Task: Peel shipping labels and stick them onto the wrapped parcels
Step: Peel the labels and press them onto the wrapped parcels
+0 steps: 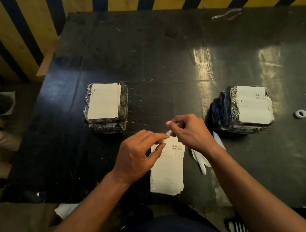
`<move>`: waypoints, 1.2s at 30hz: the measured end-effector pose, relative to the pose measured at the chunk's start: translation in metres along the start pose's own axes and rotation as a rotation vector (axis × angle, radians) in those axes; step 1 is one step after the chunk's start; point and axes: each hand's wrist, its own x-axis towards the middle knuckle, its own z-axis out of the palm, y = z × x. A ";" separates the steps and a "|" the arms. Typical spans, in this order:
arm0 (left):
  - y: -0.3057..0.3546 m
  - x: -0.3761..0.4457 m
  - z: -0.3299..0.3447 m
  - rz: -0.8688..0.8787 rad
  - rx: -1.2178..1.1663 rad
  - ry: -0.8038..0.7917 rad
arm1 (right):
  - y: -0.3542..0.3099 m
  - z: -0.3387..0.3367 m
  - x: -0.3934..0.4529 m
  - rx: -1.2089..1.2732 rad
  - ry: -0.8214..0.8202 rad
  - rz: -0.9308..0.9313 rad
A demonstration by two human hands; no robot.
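A white shipping label sheet (167, 169) with barcodes hangs above the near edge of the black table (160, 57). My left hand (139, 155) pinches its top left corner. My right hand (188, 131) pinches the top edge, where a small flap is lifted. Two stacks of parcels wrapped in dark plastic stand on the table: the left stack (106, 107) carries a pale label on top, and the right stack (243, 109) shows a white barcode label on top.
Peeled white backing strips (201, 160) lie on the table under my right forearm. A small white ring (300, 113) rests at the right. Loose wires (228, 14) lie at the far edge. A yellow-and-black striped wall stands behind.
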 end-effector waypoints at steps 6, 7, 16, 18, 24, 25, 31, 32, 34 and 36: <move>0.000 -0.002 0.006 0.011 -0.012 -0.018 | 0.004 0.003 0.001 0.015 0.077 0.044; 0.000 -0.002 0.008 -0.006 -0.031 -0.018 | 0.005 0.004 0.001 0.022 0.093 0.040; 0.005 -0.011 0.010 -0.380 -0.169 0.140 | 0.005 -0.013 -0.009 0.362 0.167 -0.061; 0.002 -0.006 0.006 -0.574 -0.257 0.216 | 0.003 -0.022 -0.015 0.482 0.106 -0.109; 0.006 0.013 -0.015 -0.716 -0.828 0.251 | 0.001 -0.032 -0.025 0.621 0.034 -0.178; 0.007 0.013 -0.016 -0.687 -0.830 0.257 | 0.001 -0.032 -0.025 0.628 0.030 -0.180; 0.007 0.011 -0.023 -0.586 -0.722 0.258 | -0.005 -0.022 -0.027 0.630 0.043 -0.167; 0.006 0.011 -0.025 -0.567 -0.698 0.263 | -0.007 -0.020 -0.026 0.631 0.059 -0.166; 0.004 0.012 -0.030 -0.538 -0.676 0.271 | -0.009 -0.015 -0.023 0.668 0.080 -0.150; 0.001 0.014 -0.037 -0.516 -0.663 0.276 | -0.012 -0.010 -0.021 0.700 0.069 -0.147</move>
